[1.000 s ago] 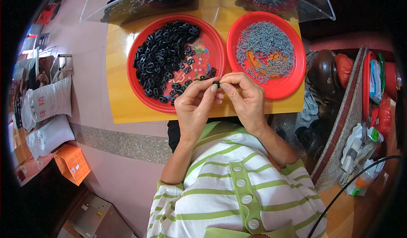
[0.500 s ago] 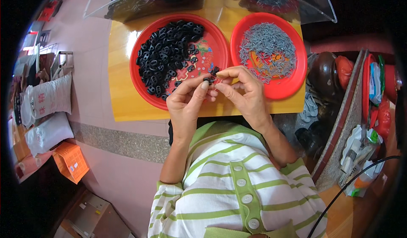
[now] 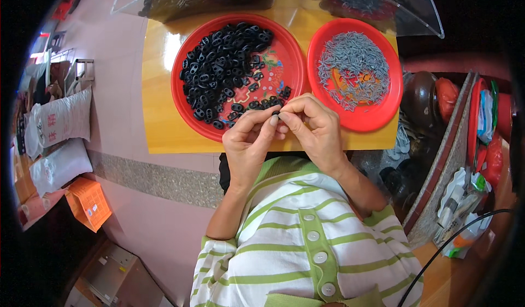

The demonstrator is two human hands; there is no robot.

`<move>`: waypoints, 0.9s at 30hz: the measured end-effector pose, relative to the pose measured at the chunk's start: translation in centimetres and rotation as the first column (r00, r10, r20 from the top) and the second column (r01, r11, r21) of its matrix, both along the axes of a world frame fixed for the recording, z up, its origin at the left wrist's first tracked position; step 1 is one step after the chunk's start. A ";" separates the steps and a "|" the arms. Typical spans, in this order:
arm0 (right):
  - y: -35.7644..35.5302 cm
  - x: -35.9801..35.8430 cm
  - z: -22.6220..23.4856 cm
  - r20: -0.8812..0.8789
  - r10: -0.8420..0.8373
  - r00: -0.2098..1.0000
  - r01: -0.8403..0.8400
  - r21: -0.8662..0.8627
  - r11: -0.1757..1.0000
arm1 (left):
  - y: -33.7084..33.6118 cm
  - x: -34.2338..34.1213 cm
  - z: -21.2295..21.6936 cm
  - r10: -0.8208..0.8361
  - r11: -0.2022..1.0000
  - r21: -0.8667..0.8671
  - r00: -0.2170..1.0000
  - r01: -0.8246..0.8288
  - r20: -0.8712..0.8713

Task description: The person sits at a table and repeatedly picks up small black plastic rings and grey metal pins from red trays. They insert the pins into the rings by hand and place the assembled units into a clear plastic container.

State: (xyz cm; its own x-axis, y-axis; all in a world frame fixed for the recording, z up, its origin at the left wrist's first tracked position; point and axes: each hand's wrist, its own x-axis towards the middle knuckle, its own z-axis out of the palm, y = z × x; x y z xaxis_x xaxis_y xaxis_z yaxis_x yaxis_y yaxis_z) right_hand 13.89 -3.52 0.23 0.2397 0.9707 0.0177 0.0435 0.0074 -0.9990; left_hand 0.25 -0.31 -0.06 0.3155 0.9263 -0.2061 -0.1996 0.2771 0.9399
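The large red tray of black pieces leaves bare desk along the left edge. At the front edge, the left hand and right hand pinch one small black piece between closed fingertips. The smaller red tray of grey pins overhangs the desk's right edge.

Single head-worn fisheye view looked steeply down from close above onto the yellow table and the wearer's striped chest; edges bent.
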 end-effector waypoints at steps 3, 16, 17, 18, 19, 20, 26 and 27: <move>0.6 -0.6 -0.4 -0.086 -0.028 0.996 0.026 -0.020 0.999 | 0.4 -0.1 0.2 0.012 1.000 -0.013 0.999 -0.013 -0.044; 8.1 1.1 0.3 0.400 0.068 0.914 -0.065 -0.022 0.998 | 2.7 -0.7 -1.0 0.247 0.968 -0.066 0.966 -0.242 0.076; 8.7 0.7 -0.3 0.434 0.064 0.899 -0.064 -0.015 0.998 | 2.6 -0.5 -0.9 0.242 0.970 -0.059 0.967 -0.237 0.084; 9.1 0.3 -0.8 0.467 0.060 0.882 -0.064 -0.008 0.998 | 2.6 -0.5 -0.9 0.236 0.971 -0.051 0.967 -0.232 0.091; 9.4 -0.1 -1.4 0.479 0.057 0.876 -0.054 -0.021 0.998 | 2.6 -0.6 -1.1 0.237 0.971 -0.054 0.966 -0.233 0.104; 9.6 -0.4 -1.8 0.506 0.043 0.861 -0.045 -0.009 0.999 | 2.6 -0.7 -1.1 0.250 0.968 -0.062 0.962 -0.245 0.112; 9.9 -1.0 -2.1 0.525 0.048 0.849 -0.033 -0.038 0.999 | 2.9 -1.1 -1.3 0.278 0.957 -0.134 0.947 -0.258 0.161; 9.9 -0.9 -2.2 0.514 0.054 0.856 -0.043 -0.034 0.998 | 2.9 -1.1 -1.3 0.271 0.958 -0.143 0.948 -0.248 0.166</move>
State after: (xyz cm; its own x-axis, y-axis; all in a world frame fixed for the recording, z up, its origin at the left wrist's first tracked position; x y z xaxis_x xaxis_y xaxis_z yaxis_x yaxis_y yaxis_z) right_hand 12.96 6.35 -1.95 0.1541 0.9824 0.1056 0.5511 0.0033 -0.8344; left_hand -0.87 2.61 -1.41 0.1099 0.9534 -0.2811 -0.4441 0.3001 0.8442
